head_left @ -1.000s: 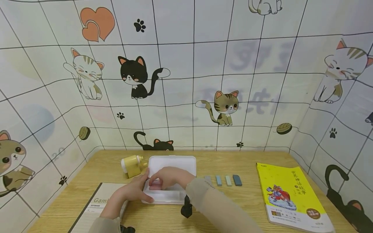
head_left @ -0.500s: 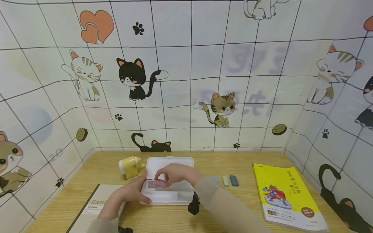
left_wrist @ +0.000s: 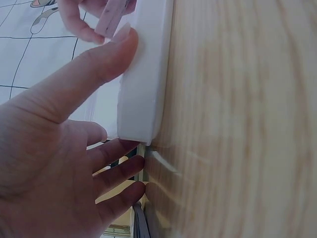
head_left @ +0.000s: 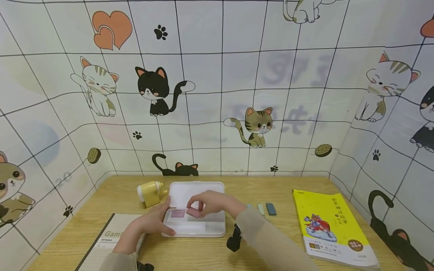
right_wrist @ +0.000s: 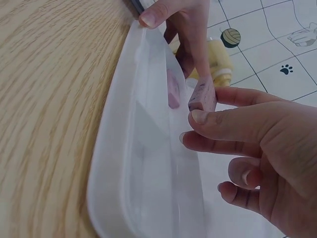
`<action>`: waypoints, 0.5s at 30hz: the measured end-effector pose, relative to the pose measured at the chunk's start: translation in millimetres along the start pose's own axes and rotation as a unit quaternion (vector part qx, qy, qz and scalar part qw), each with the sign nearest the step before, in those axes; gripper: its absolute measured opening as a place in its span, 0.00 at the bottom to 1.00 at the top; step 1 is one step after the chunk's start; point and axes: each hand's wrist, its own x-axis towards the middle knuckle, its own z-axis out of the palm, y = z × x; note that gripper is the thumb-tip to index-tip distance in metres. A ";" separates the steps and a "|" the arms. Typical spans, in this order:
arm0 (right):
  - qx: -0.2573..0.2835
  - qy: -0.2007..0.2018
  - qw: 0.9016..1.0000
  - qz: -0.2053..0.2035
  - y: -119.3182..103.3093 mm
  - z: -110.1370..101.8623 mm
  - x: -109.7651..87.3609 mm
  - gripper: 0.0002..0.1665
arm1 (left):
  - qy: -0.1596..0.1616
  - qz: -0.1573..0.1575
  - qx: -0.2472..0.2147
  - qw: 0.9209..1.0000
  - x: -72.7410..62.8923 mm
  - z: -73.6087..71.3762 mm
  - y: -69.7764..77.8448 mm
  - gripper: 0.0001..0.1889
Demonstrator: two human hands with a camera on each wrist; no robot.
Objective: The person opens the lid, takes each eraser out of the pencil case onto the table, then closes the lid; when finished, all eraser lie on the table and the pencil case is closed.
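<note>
A white plastic pencil box [head_left: 188, 229] lies with its lid raised toward the wall. Over its back compartment my right hand [head_left: 213, 202] pinches a pink eraser [head_left: 193, 212] between thumb and fingertips; dark marks show on the eraser [right_wrist: 202, 96] in the right wrist view. To its left, a pinkish-purple eraser [head_left: 178, 213] lies inside the box. My left hand [head_left: 152, 221] holds the box's left end, thumb on the front rim and fingers along the side, as the left wrist view also shows.
Small erasers, one dark blue [head_left: 271, 209] and one pale green [head_left: 260, 209], lie right of the box, partly behind the right arm. A yellow, white-ended object [head_left: 149, 194] stands back left. A notebook [head_left: 110, 237] lies front left, a yellow book [head_left: 327, 218] at right.
My right hand has lifted the pink eraser from the box's left part and moved right with it, uncovering the purple eraser. The left hand stays at the box.
</note>
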 end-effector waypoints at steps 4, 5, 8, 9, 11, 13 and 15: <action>0.009 0.004 1.000 0.001 5.8 2.8 -5.9 0.25 | -0.001 0.000 0.001 1.000 0.2 -1.0 0.5 0.66; 0.013 0.005 1.000 0.001 7.0 3.5 -7.5 0.25 | -0.002 0.000 0.002 1.000 0.2 -1.2 0.6 0.66; 0.026 0.012 1.000 -0.004 9.8 4.0 -12.5 0.25 | -0.004 0.000 0.005 1.000 0.4 -1.3 0.6 0.66; 0.032 0.014 0.999 -0.007 10.6 3.9 -14.2 0.26 | -0.004 0.000 0.005 1.000 0.4 -1.2 0.7 0.66; 0.041 0.020 0.999 -0.012 12.4 3.5 -17.7 0.26 | -0.004 0.002 0.006 1.000 0.5 -1.0 0.6 0.66; 0.045 0.024 0.999 -0.016 14.9 3.5 -20.7 0.27 | -0.004 0.004 0.006 1.000 0.6 -0.9 0.5 0.66; 0.051 0.028 0.998 -0.017 17.4 3.6 -23.4 0.26 | -0.005 0.004 0.005 1.000 0.6 -1.2 0.2 0.66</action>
